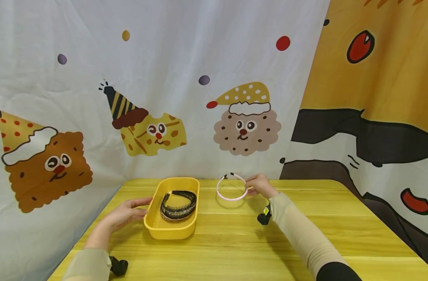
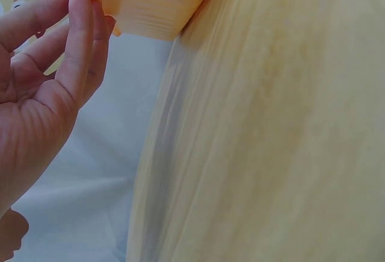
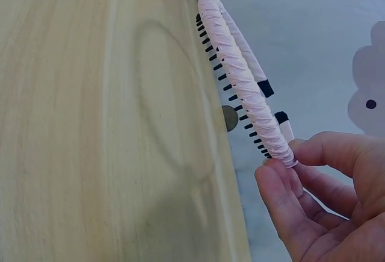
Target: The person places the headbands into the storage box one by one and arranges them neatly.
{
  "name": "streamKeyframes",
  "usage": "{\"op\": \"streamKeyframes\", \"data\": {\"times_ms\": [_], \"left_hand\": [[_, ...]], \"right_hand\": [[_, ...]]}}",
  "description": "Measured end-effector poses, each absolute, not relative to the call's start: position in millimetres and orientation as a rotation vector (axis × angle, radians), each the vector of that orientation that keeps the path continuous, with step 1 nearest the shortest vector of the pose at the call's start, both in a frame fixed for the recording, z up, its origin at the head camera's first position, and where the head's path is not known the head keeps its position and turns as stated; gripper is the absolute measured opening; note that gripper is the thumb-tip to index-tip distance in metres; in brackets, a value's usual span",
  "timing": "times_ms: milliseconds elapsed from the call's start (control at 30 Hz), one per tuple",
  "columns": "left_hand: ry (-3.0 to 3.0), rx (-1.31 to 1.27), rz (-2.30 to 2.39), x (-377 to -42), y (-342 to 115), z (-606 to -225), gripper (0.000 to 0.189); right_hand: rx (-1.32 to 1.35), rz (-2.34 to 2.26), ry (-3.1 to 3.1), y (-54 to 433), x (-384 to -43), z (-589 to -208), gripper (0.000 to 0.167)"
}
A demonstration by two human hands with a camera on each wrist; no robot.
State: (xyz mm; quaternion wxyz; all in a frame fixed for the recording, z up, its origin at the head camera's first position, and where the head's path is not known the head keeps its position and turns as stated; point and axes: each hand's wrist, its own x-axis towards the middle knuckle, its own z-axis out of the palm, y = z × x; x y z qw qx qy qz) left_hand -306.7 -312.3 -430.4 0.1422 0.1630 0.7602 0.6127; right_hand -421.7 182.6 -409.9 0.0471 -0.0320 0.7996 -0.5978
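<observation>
My right hand pinches one side of a pink headband between thumb and fingers, raised above the table. In the right wrist view the headband has a twisted pink wrap, black teeth along its inner side and black tips. My left hand touches the outer left wall of a yellow plastic basket with extended fingers. Its fingertips rest against the basket's side in the left wrist view. Inside the basket lie dark headbands with teeth, nested together.
The wood-grain table runs back to a hanging white cloth printed with cartoon figures. Black wrist cameras sit at both wrists. The headband's shadow falls on the table.
</observation>
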Motion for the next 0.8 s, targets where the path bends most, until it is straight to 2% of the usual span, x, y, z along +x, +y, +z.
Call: {"op": "streamKeyframes", "data": {"times_ms": [800], "left_hand": [[2.184, 0.498, 1.772, -307.6, -313.0, -431.4, 0.065]], "right_hand": [[-0.076, -1.83, 2.466, 188.8, -422.4, -402.9, 0.028]]}}
